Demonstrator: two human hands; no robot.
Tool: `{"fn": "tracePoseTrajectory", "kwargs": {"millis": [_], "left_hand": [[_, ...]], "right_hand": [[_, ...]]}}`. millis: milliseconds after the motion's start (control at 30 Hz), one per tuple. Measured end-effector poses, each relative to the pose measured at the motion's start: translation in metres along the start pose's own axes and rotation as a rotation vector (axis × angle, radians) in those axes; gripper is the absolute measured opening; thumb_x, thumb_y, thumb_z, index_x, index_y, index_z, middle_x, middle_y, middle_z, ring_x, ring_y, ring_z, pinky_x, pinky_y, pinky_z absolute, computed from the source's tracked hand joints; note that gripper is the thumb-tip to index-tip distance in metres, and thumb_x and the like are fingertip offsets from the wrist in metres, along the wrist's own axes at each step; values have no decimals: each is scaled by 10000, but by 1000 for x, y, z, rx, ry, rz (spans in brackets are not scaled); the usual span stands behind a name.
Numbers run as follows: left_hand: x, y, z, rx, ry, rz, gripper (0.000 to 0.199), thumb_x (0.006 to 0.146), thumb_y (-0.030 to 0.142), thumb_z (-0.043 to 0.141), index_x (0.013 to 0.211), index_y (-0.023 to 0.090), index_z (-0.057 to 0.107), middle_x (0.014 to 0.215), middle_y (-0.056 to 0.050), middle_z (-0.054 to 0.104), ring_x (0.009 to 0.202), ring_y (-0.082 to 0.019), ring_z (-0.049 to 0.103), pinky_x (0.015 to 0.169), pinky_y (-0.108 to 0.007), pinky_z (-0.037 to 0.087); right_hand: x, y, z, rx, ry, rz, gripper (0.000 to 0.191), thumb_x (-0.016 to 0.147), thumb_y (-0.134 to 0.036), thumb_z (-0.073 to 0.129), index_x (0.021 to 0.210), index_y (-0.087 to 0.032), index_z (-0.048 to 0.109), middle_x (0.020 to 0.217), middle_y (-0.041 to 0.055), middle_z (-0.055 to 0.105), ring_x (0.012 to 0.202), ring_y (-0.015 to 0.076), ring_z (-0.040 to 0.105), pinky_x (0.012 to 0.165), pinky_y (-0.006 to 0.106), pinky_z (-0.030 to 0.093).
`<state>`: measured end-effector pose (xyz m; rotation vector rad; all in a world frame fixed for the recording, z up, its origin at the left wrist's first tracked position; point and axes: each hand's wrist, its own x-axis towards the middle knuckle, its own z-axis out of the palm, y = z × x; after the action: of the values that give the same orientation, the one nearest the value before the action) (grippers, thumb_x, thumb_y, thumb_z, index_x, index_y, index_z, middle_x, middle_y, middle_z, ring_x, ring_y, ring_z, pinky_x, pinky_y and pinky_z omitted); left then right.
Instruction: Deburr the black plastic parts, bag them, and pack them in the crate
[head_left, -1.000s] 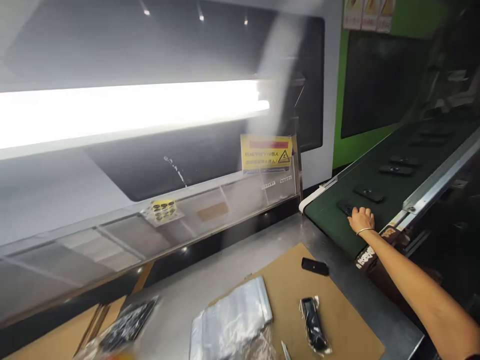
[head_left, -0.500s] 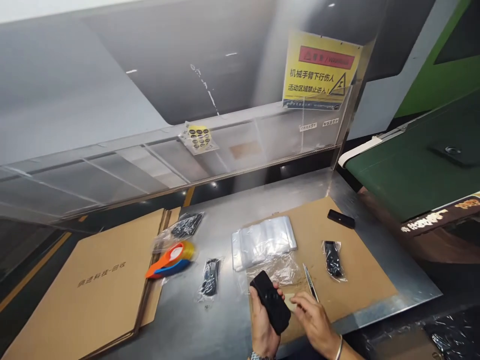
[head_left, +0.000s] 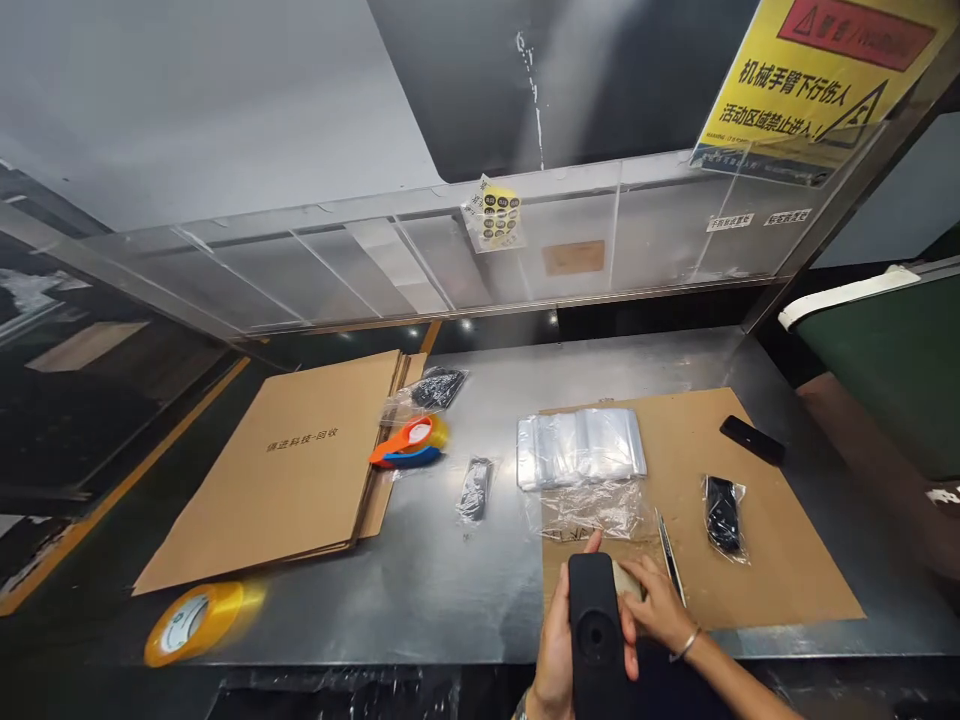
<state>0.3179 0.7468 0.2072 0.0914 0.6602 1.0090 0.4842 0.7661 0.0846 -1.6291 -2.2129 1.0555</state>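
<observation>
My left hand (head_left: 553,640) is wrapped round a black oblong device (head_left: 595,585) with a round recessed part on its face, held upright near the table's front edge. At the device's right side my right hand (head_left: 660,602) pinches a small pale beige piece (head_left: 626,580), perhaps cloth or a pad; its material is unclear. A slim knife-like tool (head_left: 670,558) lies on the cardboard sheet (head_left: 787,560) just beyond my right hand. Behind the device are crumpled clear wrap (head_left: 600,510) and a stack of clear plastic bags (head_left: 581,448).
On the right lie a bagged black device (head_left: 723,515) and a bare black one (head_left: 752,440). Another bagged device (head_left: 475,490) is left of centre. Flattened cartons (head_left: 285,470), a tape dispenser (head_left: 411,443) and a yellow tape roll (head_left: 187,625) occupy the left. A clear panel (head_left: 345,270) stands behind.
The view has swung left, bringing the tape roll into sight. My left hand has turned the black device more upright, and my right hand has brought the beige piece against its side.
</observation>
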Motion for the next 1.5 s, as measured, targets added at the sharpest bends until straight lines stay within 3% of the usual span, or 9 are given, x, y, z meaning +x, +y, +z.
{"fn": "tracePoseTrajectory", "kwargs": {"millis": [67,167,300,400,467,567,767,1000,1500], "left_hand": [[-5,-1,-3,-12,-19,-5,594,862,529,103,1358,269,-94,603,-30,609,429,-148,573,413,-201,401],[-9,-6,-5,-45,-66,-80,595,859,529,73,1344,266,-148,601,-31,616,430,-150,580,405,-197,404],[-15,-13,-5,-47,-124,-178,574,854,525,41,1361,275,-55,601,-43,628,422,-166,584,395,-209,405],[-20,-18,-4,-21,-97,-274,630,847,544,72,1280,185,356,565,-61,614,409,-173,576,382,-216,391],[-24,-22,-4,21,-49,-323,728,829,586,137,896,51,626,502,-89,575,393,-165,557,390,-219,381],[-28,-26,-2,75,-9,-305,733,802,623,229,517,53,591,461,-111,546,404,-156,542,433,-235,392],[-31,-28,-2,-42,-114,-306,657,797,629,203,982,127,583,519,-57,593,377,-152,533,360,-215,353],[-26,-37,-3,88,19,-316,733,710,722,268,567,75,581,401,-83,516,339,-163,503,348,-237,345],[-25,-44,0,43,67,-252,705,714,699,326,739,67,637,415,-66,530,328,-154,471,331,-242,321]], "right_hand": [[-10,-20,-38,70,32,-45,402,810,-209,383,1195,-173,493,1046,90,510,908,197,519,765,304,474],[-27,-63,-95,230,127,-305,396,839,-226,417,1233,-220,454,1109,97,459,1002,229,473,842,362,438],[-40,-108,-133,14,-11,-589,533,798,-118,466,1306,-238,361,1008,106,481,884,215,493,743,356,467],[-41,-121,-133,-106,-92,-662,545,798,-78,454,1316,-199,339,1010,123,471,868,206,472,726,342,464],[-38,-125,-130,-139,-159,-698,510,807,-94,459,1301,-172,357,1030,133,455,894,216,446,739,349,456],[-35,-131,-132,-173,-231,-713,465,809,-107,466,1266,-164,402,1011,127,450,894,221,421,742,356,448],[-48,-128,-143,-159,-198,-636,509,813,-69,441,1295,-202,348,1029,123,418,918,220,404,735,340,443],[-42,-128,-134,-110,-46,-658,481,793,-52,450,1256,-168,391,982,113,388,851,207,393,696,349,443],[-40,-130,-138,-49,15,-603,481,780,-41,448,1242,-170,419,978,108,391,863,203,398,713,340,434]]}}
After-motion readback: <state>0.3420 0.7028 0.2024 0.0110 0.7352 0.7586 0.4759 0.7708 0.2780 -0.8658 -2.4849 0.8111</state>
